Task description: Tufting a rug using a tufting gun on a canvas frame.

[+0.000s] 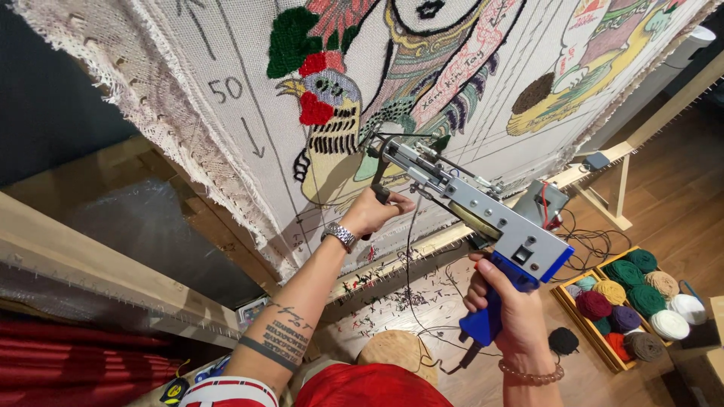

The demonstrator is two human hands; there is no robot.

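A grey and blue tufting gun [483, 218] points its tip at a stretched white tufting cloth [226, 143]. The cloth carries a partly tufted picture with a red, green and yellow rooster. My left hand [373, 211], with a metal watch on the wrist, grips the gun's black front handle just below the cloth. My right hand [501, 305], with a bead bracelet, grips the blue rear handle. A dark yarn strand runs from the gun down toward the floor.
A wooden frame [90, 264] holds the cloth. A wooden box of coloured yarn balls [630, 305] sits on the wood floor at right, with a dark yarn ball [563, 341] beside it. A tan yarn ball [398, 353] and yarn scraps lie below. Cables trail at right.
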